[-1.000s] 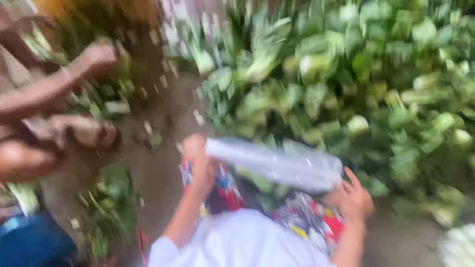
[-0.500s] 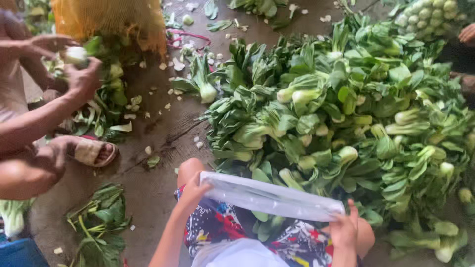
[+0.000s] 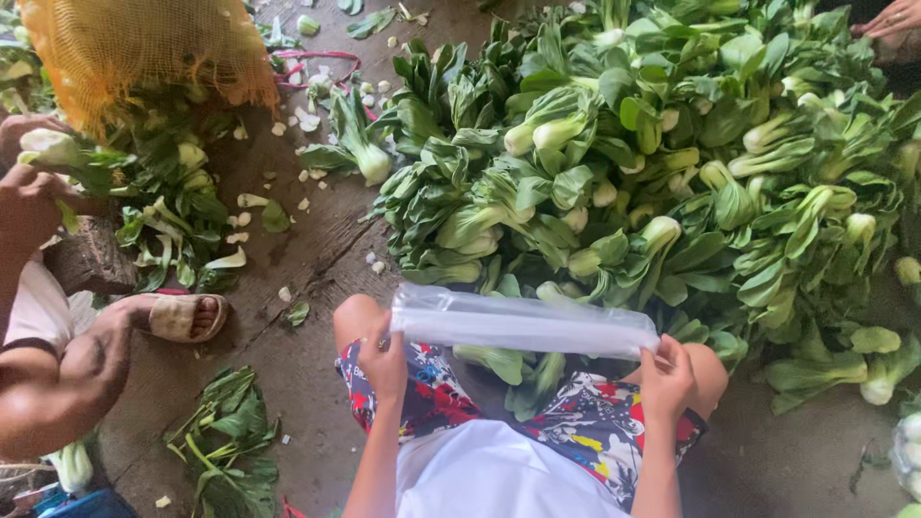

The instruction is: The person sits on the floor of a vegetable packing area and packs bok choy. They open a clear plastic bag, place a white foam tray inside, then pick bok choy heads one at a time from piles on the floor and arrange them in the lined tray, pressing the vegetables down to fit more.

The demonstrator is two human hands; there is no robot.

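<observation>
Item one: a clear plastic bag, long and crumpled flat (image 3: 523, 324), stretched level across our lap, just in front of the vegetable heap. Our left hand (image 3: 386, 360) has its grip closed on the bag's left end, fingers curled round the edge. Our right hand (image 3: 667, 376) pinches the right end, thumb and fingers shut on the film. The bag hangs between both hands, above our knees and the patterned shorts in red, blue and white (image 3: 585, 422).

Item two: a large heap of green pak choi with pale stems (image 3: 652, 182), spread over the wet brown floor (image 3: 317, 259) ahead of us and to the right.

Item three: one loose pak choi head (image 3: 360, 153), apart from the heap, lying among trimmed scraps.

Item four: an orange mesh sack (image 3: 144, 48), top left, over more greens.

Item five: another person at the left, a hand (image 3: 29, 201) holding a pale-stemmed head (image 3: 48, 146), a foot in a tan sandal (image 3: 182, 317) on the floor.

Item six: a small bunch of dark leaves (image 3: 225, 436) near that foot.
</observation>
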